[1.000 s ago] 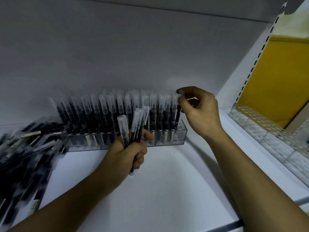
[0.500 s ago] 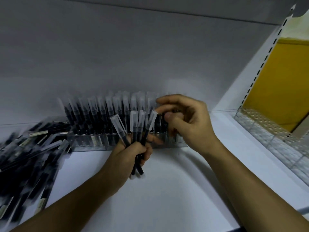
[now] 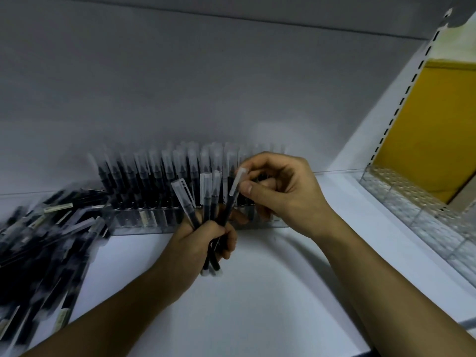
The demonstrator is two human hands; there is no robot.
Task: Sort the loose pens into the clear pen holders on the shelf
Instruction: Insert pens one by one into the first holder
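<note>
Our left hand (image 3: 206, 238) grips a bunch of pens (image 3: 207, 199) while our right hand (image 3: 283, 191) pinches one pen's clear cap (image 3: 238, 185).

Filled holder (image 3: 180, 217) stands at shelf (image 3: 257, 305) rear. Loose pens (image 3: 46, 240) heaped to its left. Empty holder (image 3: 417, 210) far right. Both hands before the filled holder.

Black-barrelled pens with frosted clear caps (image 3: 206, 199); clear plastic holder (image 3: 144, 220); white shelf (image 3: 257, 305); mustard-yellow panel (image 3: 432, 130) at two o'clock.
</note>
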